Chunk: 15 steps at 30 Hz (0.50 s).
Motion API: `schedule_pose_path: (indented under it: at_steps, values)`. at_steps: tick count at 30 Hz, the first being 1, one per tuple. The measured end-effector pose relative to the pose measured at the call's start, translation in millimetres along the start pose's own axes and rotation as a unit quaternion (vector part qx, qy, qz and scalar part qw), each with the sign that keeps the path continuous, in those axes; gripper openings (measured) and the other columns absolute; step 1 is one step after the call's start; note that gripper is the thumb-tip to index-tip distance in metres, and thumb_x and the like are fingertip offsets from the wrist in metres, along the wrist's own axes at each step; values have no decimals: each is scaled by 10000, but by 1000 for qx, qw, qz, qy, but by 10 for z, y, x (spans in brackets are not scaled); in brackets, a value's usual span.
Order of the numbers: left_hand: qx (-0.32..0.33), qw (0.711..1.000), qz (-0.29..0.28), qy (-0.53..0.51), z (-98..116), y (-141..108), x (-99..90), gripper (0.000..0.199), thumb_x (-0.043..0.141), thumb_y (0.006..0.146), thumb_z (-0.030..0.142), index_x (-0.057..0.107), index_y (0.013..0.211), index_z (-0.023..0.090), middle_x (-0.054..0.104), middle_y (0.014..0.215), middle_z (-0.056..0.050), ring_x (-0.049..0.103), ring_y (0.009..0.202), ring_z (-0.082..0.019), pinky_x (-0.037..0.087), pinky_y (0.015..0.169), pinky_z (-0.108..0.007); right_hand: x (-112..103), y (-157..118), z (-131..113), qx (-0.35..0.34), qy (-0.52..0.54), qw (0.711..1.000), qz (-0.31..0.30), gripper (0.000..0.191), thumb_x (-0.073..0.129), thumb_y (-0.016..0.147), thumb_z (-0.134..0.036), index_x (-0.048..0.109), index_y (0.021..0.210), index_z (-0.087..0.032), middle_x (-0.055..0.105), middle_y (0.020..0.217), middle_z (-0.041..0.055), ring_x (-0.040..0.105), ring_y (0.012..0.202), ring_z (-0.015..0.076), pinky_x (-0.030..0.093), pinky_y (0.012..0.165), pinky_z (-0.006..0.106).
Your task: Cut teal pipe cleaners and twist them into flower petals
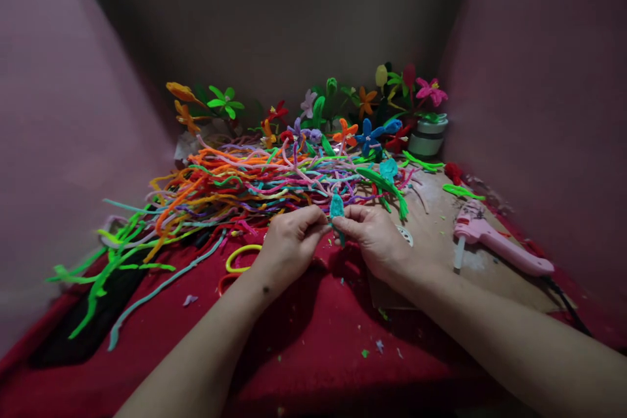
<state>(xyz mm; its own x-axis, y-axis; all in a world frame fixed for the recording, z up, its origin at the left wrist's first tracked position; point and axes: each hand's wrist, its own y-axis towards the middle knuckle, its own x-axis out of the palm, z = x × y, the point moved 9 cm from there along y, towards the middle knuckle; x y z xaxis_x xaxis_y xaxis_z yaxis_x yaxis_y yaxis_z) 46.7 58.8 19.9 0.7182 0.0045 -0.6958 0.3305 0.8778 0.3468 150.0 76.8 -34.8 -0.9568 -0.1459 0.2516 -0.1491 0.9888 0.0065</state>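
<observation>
A teal petal (pixel 336 205) of fuzzy pipe cleaner stands upright between my two hands, with a short teal end showing below the fingers. Thumb and forefinger of my right hand (pixel 375 235) pinch its lower part. My left hand (pixel 294 235) is closed, its fingertips pressed together at the petal's lower left edge; what they grip is hidden. Just beyond, a teal pipe-cleaner piece (pixel 388 170) lies beside green pipe-cleaner leaves (pixel 382 184). Scissors with a yellow handle loop (pixel 242 255) are partly covered by my left wrist.
A heap of coloured pipe cleaners (pixel 235 176) spreads behind my hands. Pipe-cleaner flowers (pixel 369 137) and a pale pot (pixel 428 136) stand at the back. A pink glue gun (pixel 494 238) rests on a brown board (pixel 431 222) at right. Scraps dot the red cloth (pixel 313 339).
</observation>
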Motion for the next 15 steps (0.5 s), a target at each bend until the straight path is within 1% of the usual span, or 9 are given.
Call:
schedule_pose_path:
  at_steps: [2, 3, 4, 5, 7, 9, 10, 12, 15]
  values:
    - [51, 996, 28, 61, 80, -25, -17, 192, 466, 803, 217, 548, 636, 173, 516, 611, 11, 438, 592, -102, 334, 590, -223, -16, -5, 2, 3, -1, 1000, 15, 292, 722, 608, -333, 518, 501, -154, 471, 449, -49, 390, 432, 66, 288, 448, 222]
    - [53, 996, 38, 66, 83, -31, -25, 193, 460, 808, 216, 551, 643, 173, 520, 620, 8, 441, 599, -103, 336, 597, -226, -17, -2, 9, 6, 8, 1000, 17, 293, 724, 606, -334, 517, 504, -154, 472, 453, -48, 394, 432, 66, 298, 448, 221]
    - [37, 997, 48, 50, 53, -29, -41, 183, 472, 806, 225, 554, 651, 172, 525, 625, 7, 444, 600, -103, 340, 596, -226, -14, 3, 22, 12, 25, 999, 16, 282, 728, 602, -333, 528, 519, -153, 484, 469, -45, 408, 439, 68, 318, 453, 221]
    - [4, 998, 57, 11, -7, -24, -60, 167, 495, 798, 241, 553, 657, 170, 526, 622, 10, 447, 590, -99, 345, 587, -223, -10, 9, 39, 21, 48, 999, 14, 264, 737, 591, -329, 546, 546, -152, 508, 499, -39, 431, 453, 72, 345, 462, 222]
    - [-94, 987, 61, -116, -190, -24, -53, 155, 544, 772, 290, 545, 678, 167, 507, 585, 28, 438, 529, -85, 349, 532, -213, -2, 17, 76, 44, 102, 994, 13, 249, 759, 562, -318, 580, 607, -150, 550, 570, -26, 480, 490, 82, 404, 487, 231]
    - [-179, 950, 33, -253, -322, -43, 61, 180, 596, 733, 338, 550, 732, 164, 494, 570, 45, 408, 454, -66, 327, 460, -203, 1, 15, 96, 61, 144, 988, 15, 252, 774, 542, -301, 594, 636, -152, 567, 610, -22, 516, 526, 91, 447, 511, 241]
    - [-203, 931, 9, -303, -339, -52, 137, 207, 623, 709, 350, 561, 766, 161, 505, 586, 46, 399, 434, -57, 313, 437, -198, 2, 10, 98, 65, 157, 985, 17, 249, 777, 541, -293, 594, 636, -154, 567, 614, -25, 526, 538, 92, 460, 520, 242]
    - [-223, 908, -30, -354, -312, -63, 256, 254, 667, 668, 345, 595, 814, 150, 548, 636, 34, 394, 426, -43, 295, 417, -191, 10, -3, 98, 67, 171, 983, 16, 237, 777, 548, -278, 593, 636, -157, 564, 608, -32, 536, 551, 90, 463, 520, 230]
    - [-231, 903, -41, -360, -263, -75, 341, 211, 680, 657, 304, 639, 764, 127, 579, 621, 19, 379, 419, -30, 269, 397, -180, 28, -16, 106, 60, 174, 983, 11, 232, 776, 552, -259, 590, 640, -154, 557, 585, -41, 528, 526, 79, 436, 486, 201]
